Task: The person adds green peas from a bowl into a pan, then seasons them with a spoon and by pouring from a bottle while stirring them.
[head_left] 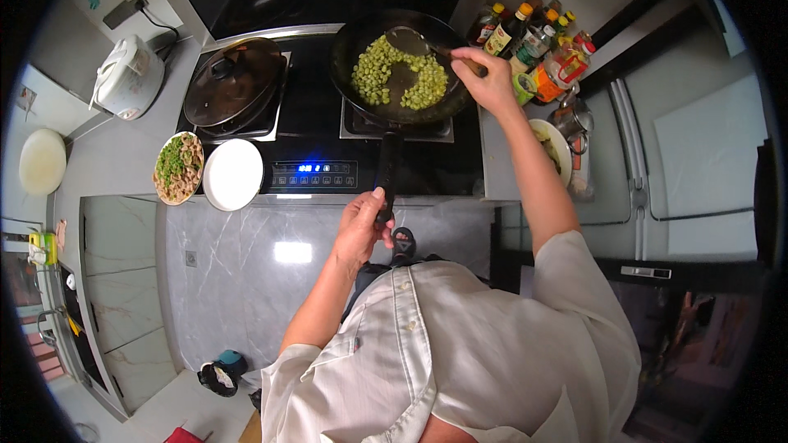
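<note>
My left hand grips the black handle of a dark wok, which sits on the right burner of the stove. Green beans, shelled and glossy, lie in the wok in a curved heap, with part of the pan bottom bare. In my right hand is the brown handle of a metal ladle. Its bowl rests inside the wok at the far edge of the beans. Most of the ladle's handle end is hidden by my fingers.
A lidded pan stands on the left burner. In front of it are a white plate and a plate of sliced meat with chopped greens. Bottles crowd the right counter beside a bowl. A rice cooker stands left.
</note>
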A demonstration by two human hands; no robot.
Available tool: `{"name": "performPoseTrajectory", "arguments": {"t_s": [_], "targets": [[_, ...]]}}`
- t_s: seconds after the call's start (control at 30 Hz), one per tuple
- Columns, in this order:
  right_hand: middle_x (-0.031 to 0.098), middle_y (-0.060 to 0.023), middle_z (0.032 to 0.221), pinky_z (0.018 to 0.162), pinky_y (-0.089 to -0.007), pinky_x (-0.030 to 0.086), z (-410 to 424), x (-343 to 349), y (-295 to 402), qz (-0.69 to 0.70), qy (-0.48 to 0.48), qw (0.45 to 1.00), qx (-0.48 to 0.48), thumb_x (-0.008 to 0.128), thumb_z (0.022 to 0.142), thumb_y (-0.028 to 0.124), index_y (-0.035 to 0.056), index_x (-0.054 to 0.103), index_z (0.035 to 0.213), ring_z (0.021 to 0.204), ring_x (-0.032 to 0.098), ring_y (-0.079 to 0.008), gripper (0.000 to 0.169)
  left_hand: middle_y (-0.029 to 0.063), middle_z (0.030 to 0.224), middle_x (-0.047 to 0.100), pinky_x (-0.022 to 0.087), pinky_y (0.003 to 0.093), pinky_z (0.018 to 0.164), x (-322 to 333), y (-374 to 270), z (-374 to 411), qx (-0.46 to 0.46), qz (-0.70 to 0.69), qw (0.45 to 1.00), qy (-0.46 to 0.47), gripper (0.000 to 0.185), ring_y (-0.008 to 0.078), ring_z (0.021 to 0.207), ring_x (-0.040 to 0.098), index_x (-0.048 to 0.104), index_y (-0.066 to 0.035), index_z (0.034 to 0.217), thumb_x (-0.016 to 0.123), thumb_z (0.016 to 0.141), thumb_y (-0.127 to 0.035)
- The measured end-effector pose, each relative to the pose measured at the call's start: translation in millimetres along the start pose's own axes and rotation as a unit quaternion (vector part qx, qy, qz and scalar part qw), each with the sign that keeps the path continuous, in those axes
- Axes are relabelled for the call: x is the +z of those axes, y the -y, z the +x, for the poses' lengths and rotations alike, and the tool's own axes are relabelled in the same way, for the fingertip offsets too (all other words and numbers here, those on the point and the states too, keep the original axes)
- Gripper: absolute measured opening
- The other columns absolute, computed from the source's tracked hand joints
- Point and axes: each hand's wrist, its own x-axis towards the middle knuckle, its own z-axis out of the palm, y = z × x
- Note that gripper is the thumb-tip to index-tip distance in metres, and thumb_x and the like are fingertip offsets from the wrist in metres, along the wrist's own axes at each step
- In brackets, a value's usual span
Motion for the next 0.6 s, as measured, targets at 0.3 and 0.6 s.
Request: {"name": "performPoseTrajectory", "arguments": {"t_s": [0.3,0.6], "targets": [[0.072,-0.0114,0.098,0.074,-0.0325,0.055,-13,39,15,0.011,0.107,0.990,-0.086,0.071,0.087,0.011,0.0036,0.071,0.108,0.082,0.070,-0.0215,0.023,0.0093,0.068,0.057,0.052,0.0328,0.044,1,0,0,0.004,0.012,1.000,0.008,0.045,0.0166,0.050,0.053,0.058,-0.003,0.100,0.058,0.098,-0.048],[0.074,-0.0102,0.096,0.074,-0.0292,0.054,-68,-44,70,0.055,0.086,0.995,-0.004,0.073,0.084,0.007,0.0030,0.074,0.099,0.084,0.070,-0.0193,0.016,0.0095,0.067,0.057,0.052,0.0329,0.042,0,2,2,0.002,-0.001,1.000,-0.006,0.041,0.0167,0.050,0.052,0.056,-0.005,0.094,0.061,0.097,-0.046]]}}
